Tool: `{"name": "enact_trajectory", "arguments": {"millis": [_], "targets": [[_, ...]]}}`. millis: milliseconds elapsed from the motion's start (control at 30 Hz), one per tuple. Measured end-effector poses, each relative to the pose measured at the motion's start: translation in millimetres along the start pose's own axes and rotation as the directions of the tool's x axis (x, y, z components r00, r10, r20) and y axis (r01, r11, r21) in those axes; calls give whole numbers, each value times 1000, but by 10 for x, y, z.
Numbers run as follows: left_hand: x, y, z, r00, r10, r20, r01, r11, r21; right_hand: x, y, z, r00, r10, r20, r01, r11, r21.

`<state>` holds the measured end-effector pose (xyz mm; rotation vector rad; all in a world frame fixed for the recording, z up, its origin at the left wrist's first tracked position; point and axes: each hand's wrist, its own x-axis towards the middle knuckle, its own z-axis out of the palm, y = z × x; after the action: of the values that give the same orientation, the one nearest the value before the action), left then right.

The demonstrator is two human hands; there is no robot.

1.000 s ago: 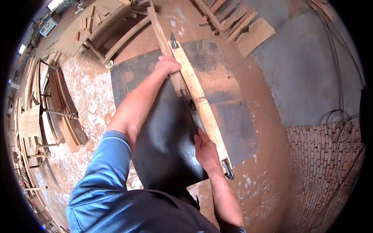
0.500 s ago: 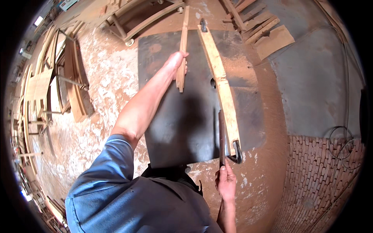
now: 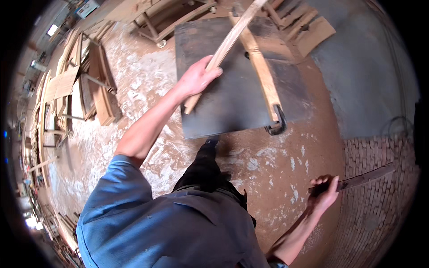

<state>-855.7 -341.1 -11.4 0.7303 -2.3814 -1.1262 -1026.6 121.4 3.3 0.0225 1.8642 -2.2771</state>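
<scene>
My left hand (image 3: 201, 77) is closed round a long pale wooden strip (image 3: 230, 41), which slants up and away to the right over the dark table. To the right, away from the table, my right hand (image 3: 325, 193) grips a dark, narrow strip (image 3: 367, 177) by one end. Its material is hard to tell; the other end points right, over the brick floor. A wooden bar (image 3: 264, 78) lies along the table top, held at its near end by a black clamp (image 3: 278, 123). The wooden strip crosses over this bar's far end.
The dark flat table (image 3: 232, 107) stands in front of me. Stacked boards on a rack (image 3: 96, 85) stand to the left. Beyond the table is a wheeled wooden frame (image 3: 185, 22); wood offcuts (image 3: 315, 33) lie at the far right. Brick paving (image 3: 366, 210) covers the right side.
The wooden strip has swung from nearly straight ahead to slanting right. My right hand has moved right, away from the table, turning the dark strip sideways. The table sits farther off in view.
</scene>
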Motion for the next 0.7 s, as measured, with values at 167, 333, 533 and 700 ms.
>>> {"name": "enact_trajectory", "arguments": {"millis": [167, 333, 533, 700], "targets": [[-233, 190, 254, 931, 355, 80, -361, 871, 333, 275, -389, -1074, 998, 46, -42, -35, 973, 228], [-281, 382, 807, 648, 590, 481, -744, 624, 238, -82, -61, -2038, 968, 175, -180, -46, 830, 556], [-299, 440, 1505, 343, 562, 753, -846, 534, -14, -1385, 842, -2944, 847, 339, -409, 62, 701, 710], [-225, 371, 2058, 308, 723, 618, -911, 411, -28, -2295, 1055, -3336, 846, 307, -436, -7, 824, 566]]}}
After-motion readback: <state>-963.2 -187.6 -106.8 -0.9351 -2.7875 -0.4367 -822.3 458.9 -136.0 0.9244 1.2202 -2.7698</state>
